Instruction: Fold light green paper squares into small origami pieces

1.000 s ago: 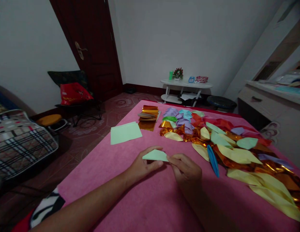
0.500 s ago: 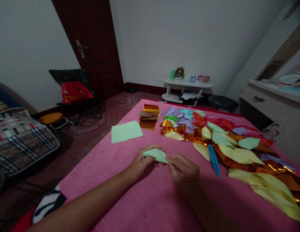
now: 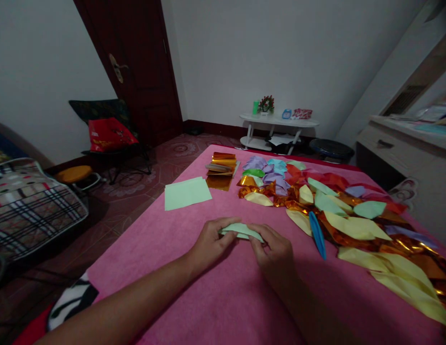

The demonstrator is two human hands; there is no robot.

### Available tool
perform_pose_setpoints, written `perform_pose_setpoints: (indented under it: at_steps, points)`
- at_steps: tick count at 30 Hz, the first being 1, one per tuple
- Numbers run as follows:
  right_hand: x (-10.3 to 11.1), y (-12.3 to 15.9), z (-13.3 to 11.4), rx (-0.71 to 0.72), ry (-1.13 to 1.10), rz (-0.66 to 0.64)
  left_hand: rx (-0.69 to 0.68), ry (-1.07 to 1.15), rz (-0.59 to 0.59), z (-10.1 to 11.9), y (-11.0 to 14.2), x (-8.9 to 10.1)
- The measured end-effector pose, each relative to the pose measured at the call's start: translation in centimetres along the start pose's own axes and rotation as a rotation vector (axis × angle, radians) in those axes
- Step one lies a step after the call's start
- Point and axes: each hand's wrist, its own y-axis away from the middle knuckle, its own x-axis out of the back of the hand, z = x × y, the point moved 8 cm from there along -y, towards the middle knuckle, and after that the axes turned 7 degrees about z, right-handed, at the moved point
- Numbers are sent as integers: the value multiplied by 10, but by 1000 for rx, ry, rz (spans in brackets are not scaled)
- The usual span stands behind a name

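Observation:
A folded piece of pale green paper point(image 3: 241, 230) is held above the pink tablecloth point(image 3: 194, 297), one end in each hand. My left hand point(image 3: 212, 239) grips its left end, thumb in front and fingers behind. Pinched at the right end is my right hand point(image 3: 275, 249), thumb below and fingers over the top. Beyond the left hand lies a small stack of flat pale green sheets point(image 3: 187, 193). Gold foil sheets point(image 3: 221, 172) are piled just behind that stack.
Folded paper pieces in yellow point(image 3: 356, 226), purple and green, with crumpled gold foil, cover the table's right side. A blue folded paper piece point(image 3: 317, 235) lies near the right hand. Behind the table stand a white side table point(image 3: 280, 120) and a dark round stool point(image 3: 331, 148).
My right hand has shifted from the paper's lower right corner to grip over its right end. The paper has moved slightly right and now lies more level between both hands.

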Motion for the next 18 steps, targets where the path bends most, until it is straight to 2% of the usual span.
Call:
perform_pose_setpoints:
  at_steps: [2,4,8,11,14,18]
  points:
    - [1,0,4,-37,2,20,-36,-129,98,1,-1,10]
    - [2,-1,7,-57,3,23,-77,-302,115,4,-1,13]
    - [2,-2,15,-123,65,-13,-120,-663,47,6,0,11]
    - [0,-3,22,-179,248,-112,-167,-838,-6,6,2,6]
    - [-4,-3,21,-132,434,-199,-214,-962,-51,6,4,0]
    - [-11,3,16,-32,514,-238,-232,-1004,-85,5,3,-4]
